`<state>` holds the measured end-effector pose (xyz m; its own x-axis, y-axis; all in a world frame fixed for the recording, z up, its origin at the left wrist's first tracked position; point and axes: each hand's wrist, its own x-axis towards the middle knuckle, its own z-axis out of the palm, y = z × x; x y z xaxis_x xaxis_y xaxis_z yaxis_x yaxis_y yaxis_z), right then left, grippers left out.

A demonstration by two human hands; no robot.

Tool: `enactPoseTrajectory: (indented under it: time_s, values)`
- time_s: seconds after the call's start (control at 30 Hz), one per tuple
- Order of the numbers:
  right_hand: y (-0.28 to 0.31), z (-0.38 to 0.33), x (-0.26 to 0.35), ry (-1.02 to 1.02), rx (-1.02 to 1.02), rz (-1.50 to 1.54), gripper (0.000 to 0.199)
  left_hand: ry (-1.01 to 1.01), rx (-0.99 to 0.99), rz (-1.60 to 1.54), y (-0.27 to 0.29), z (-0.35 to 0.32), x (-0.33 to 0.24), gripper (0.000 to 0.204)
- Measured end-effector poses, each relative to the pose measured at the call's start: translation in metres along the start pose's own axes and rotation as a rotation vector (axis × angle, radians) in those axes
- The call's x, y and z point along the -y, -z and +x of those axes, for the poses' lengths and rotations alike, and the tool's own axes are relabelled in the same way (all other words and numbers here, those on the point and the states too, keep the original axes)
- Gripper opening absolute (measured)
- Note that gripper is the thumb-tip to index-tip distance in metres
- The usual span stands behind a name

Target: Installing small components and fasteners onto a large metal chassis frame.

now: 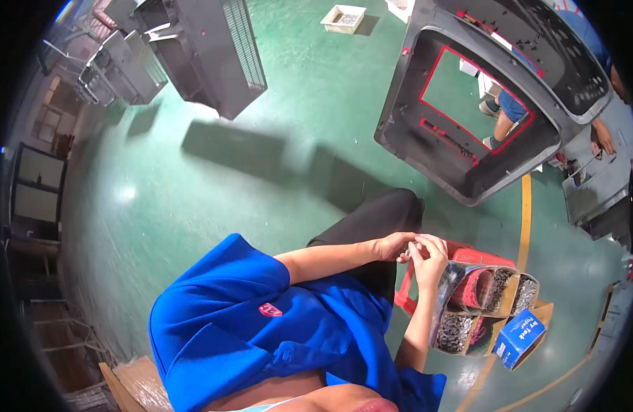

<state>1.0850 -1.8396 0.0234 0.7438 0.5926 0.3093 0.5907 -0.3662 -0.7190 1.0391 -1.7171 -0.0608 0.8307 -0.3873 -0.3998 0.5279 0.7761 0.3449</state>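
Note:
My left hand (394,245) and my right hand (430,259) meet in front of me, above my knee. Their fingers are pinched together at the tips, around something too small to name. Right beside my right hand is a divided box (441,345) on a red plastic stool (407,292). Several of its compartments hold heaps of small grey metal pieces (456,328). A red roll-like thing (473,288) lies in another compartment. At the box's right corner a blue carton (519,339) leans in a brown cardboard piece.
A large dark grey panel (403,103) with a red-edged opening hangs at the far right. Behind it a person's leg (503,126) and hand (605,137) show. More grey panels (193,55) hang at the far left. A white tray (343,19) lies on the green floor (296,178).

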Motion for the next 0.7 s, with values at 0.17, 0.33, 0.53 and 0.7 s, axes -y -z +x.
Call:
enactPoseTrajectory:
  time_s: [0.17, 0.33, 0.53, 0.7]
  values:
    - [-0.008, -0.005, 0.013, 0.101, 0.01, -0.072, 0.022, 0.008, -0.03, -0.242, 0.002, 0.013, 0.004, 0.025]
    - [-0.01, -0.011, 0.02, 0.145, 0.093, -0.214, 0.03, 0.052, 0.184, -0.495, 0.01, 0.015, 0.008, 0.022]
    - [-0.001, -0.017, 0.017, 0.151, 0.085, -0.294, 0.028, 0.053, 0.116, -0.442, -0.007, 0.007, 0.009, 0.025]
    - [-0.001, -0.027, 0.015, 0.147, -0.006, -0.277, 0.025, 0.085, 0.108, -0.519, -0.017, -0.002, 0.007, 0.023]
